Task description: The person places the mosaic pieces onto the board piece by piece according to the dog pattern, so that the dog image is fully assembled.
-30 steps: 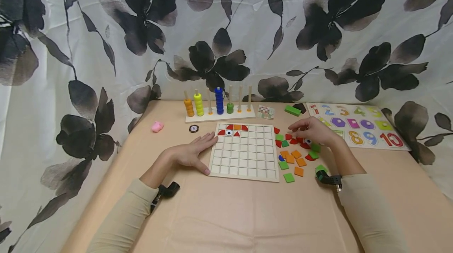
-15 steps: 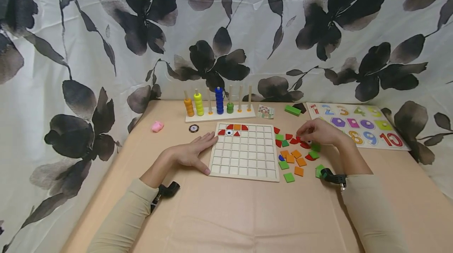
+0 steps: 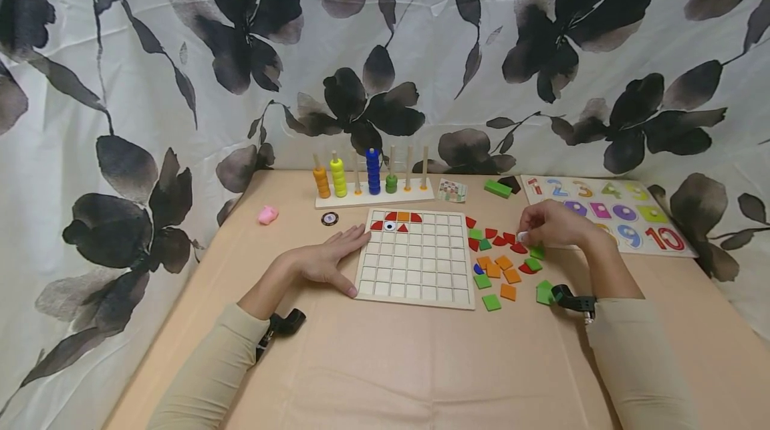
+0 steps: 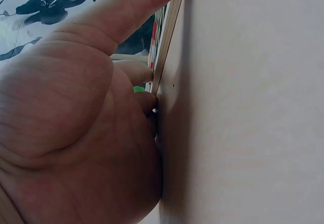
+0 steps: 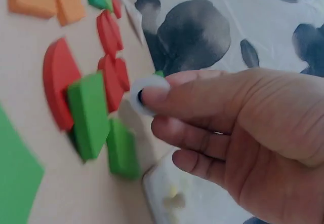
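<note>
My right hand [image 3: 556,224] pinches a round white piece with a dark centre [image 5: 147,96] between thumb and finger, over the right side of the loose pieces. Below it lie red pieces [image 5: 61,82] and green pieces [image 5: 88,117]. The left hand [image 3: 325,257] lies with straight fingers along the left edge of a white wooden grid board [image 3: 415,263]; in the left wrist view its thumb [image 4: 136,11] touches the board's edge. On the board's upper left cells sit several red pieces [image 3: 402,228], an orange square [image 3: 402,216] and a round eye piece [image 3: 390,226].
Orange squares [image 3: 508,291] and green squares [image 3: 491,302] lie right of the board. A number puzzle board [image 3: 668,216] stands beyond the right hand. Behind are a peg stand with rings [image 3: 373,199], a patterned card [image 3: 452,190] and a green block [image 3: 497,188]. A pink object [image 3: 267,215] and a poker chip [image 3: 329,219] lie left.
My right hand has moved right and drawn its fingers together, picking up the round white piece from among the loose pieces. The left hand and the board stay where they were.
</note>
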A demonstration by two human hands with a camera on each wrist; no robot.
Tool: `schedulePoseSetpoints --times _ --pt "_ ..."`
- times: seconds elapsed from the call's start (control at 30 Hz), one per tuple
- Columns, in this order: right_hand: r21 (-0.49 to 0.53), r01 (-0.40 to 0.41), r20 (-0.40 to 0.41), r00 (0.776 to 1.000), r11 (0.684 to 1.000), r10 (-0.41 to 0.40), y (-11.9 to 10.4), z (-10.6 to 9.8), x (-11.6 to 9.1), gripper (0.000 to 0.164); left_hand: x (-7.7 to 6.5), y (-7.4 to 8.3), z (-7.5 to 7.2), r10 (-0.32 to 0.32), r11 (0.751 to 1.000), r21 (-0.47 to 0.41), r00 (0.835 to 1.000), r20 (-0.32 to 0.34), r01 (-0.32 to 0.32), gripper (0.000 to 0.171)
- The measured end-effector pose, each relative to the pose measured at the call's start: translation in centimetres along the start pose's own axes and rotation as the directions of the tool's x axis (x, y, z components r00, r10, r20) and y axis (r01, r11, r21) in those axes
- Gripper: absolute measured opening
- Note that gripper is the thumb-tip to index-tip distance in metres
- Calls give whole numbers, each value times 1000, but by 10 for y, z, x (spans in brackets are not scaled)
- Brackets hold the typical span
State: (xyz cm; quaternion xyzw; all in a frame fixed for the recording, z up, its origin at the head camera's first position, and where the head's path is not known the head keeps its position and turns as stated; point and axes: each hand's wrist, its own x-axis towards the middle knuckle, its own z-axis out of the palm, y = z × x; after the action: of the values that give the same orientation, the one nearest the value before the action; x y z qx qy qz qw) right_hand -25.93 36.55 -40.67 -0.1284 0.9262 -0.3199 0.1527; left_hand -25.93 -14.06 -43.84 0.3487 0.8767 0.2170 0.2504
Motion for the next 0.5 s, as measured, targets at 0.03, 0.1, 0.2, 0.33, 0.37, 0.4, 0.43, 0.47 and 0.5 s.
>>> schedulePoseSetpoints --times 0.03,0.1,0.2,0.33,0.37,0.4,0.43,0.47,0.5 --pt "2 9 -27 1000 1000 -9 -4 1 1 12 0 0 0 0 1000 2 1000 1 0 120" --pt "14 50 -88 995 999 -48 -15 3 7 16 0 1 0 -2 1000 -2 1000 1 2 120" --pt "50 112 -183 978 992 -102 -38 11 21 21 -1 2 -1 -9 1000 -9 1000 2 9 120" --pt "127 208 -209 961 970 -179 -70 28 48 18 -2 2 0 -15 1000 -20 1000 2 15 120" --pt "140 227 -196 960 964 -197 -77 33 55 17 -2 2 0 -14 1000 -22 1000 1 14 120" --pt "147 244 -181 959 959 -216 -84 37 62 16 -2 2 0 -15 1000 -24 1000 1 15 119" --pt "156 258 -159 959 953 -233 -90 42 69 16 -2 2 0 -15 1000 -26 1000 2 15 119" --pt "158 266 -141 959 951 -245 -96 46 75 15 -2 2 0 -14 1000 -26 1000 1 14 119" --pt "162 271 -126 959 949 -252 -102 50 81 15 -2 2 0 -13 1000 -25 1000 0 13 119"
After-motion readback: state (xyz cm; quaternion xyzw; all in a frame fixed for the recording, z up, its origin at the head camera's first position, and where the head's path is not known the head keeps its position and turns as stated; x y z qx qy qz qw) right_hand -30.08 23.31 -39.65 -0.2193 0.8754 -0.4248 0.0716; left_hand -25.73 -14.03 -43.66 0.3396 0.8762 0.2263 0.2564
